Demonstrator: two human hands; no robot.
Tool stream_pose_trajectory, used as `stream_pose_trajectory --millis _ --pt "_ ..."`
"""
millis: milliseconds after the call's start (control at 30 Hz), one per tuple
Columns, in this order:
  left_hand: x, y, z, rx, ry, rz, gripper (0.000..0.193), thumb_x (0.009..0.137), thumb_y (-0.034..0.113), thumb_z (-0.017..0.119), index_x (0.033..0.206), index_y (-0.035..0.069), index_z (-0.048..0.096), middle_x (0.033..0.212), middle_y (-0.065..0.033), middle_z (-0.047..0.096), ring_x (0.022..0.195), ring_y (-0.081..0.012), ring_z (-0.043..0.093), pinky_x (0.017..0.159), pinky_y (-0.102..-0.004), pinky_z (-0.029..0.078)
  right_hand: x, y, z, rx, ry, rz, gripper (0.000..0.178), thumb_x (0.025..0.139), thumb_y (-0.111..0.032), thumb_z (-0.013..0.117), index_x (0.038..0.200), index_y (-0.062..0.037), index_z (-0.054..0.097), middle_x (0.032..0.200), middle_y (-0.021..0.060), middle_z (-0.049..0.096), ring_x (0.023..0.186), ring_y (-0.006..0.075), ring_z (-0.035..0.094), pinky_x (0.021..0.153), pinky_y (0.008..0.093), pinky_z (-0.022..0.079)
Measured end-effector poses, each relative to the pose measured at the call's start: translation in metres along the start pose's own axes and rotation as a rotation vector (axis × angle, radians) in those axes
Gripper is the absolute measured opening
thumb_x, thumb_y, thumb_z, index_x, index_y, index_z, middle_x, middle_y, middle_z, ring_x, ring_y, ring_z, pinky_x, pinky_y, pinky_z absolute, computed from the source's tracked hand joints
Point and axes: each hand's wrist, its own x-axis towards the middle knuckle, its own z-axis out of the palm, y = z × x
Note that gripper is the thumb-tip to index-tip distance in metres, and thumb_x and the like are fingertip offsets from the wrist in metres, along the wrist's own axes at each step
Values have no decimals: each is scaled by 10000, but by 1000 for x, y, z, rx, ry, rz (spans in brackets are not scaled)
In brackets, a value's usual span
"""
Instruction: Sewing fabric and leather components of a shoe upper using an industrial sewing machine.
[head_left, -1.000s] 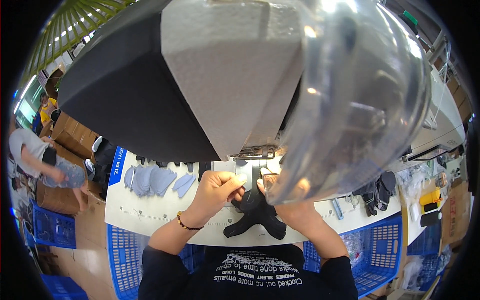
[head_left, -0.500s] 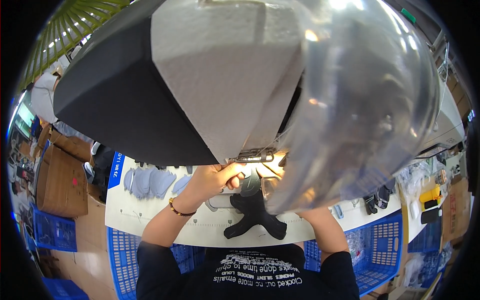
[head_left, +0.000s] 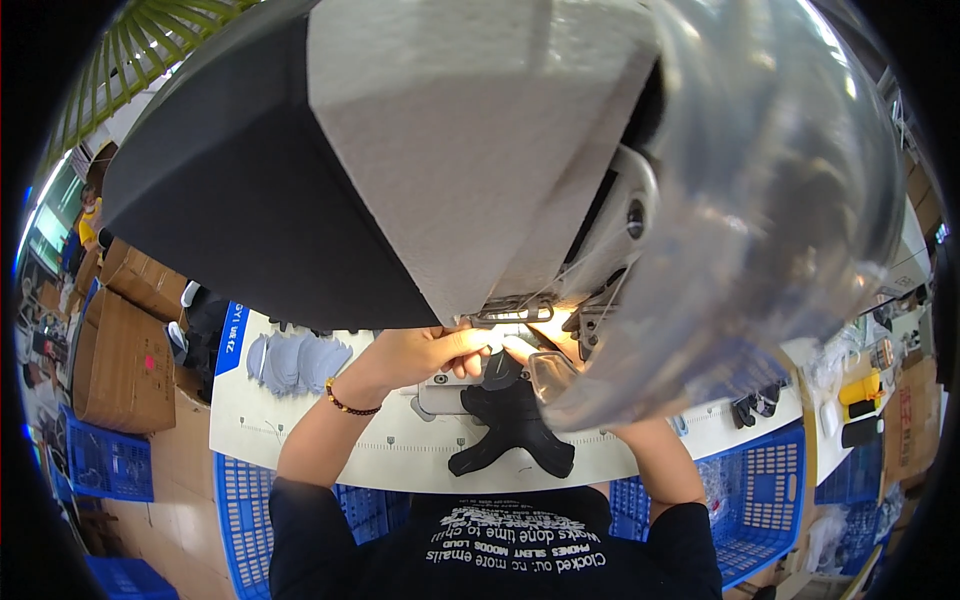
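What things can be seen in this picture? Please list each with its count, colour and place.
sewing machine: one, grey and black, above the table
black cut piece: one, black, on the table under the machine
grey cut pieces: a fanned row, grey-blue, table left
table: one, cream, centre
blue crates: several, blue, below the table edge
cardboard boxes: several, brown, far left
left hand: one, at the needle area, beaded bracelet on the wrist
right hand: one, partly hidden behind clear plastic

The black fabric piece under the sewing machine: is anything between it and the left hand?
Nothing visible. The left hand rests right at the top of the black fabric piece, beneath the sewing machine head. The right hand is mostly hidden behind a clear plastic guard.
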Motion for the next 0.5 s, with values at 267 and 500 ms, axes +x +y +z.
stream_pose_trajectory --millis 267,500 --pt "5 -8 -3 -167 -62 13 224 822 214 504 794 22 616 622 -6 562 542 -39 460 514 -166 365 8 -9 -11 29 -160 158 169 634 -38 524 792 -66 577 749 68 577 737 213 560 673 329 447" --pt "9 -23 2 -183 57 58 265 775 258 571 742 -1 616 603 6 541 554 -52 473 537 -171 389 3 -19 -5 -372 25 -45 210 639 -73 519 843 -59 566 787 74 562 754 220 549 662 327 442"
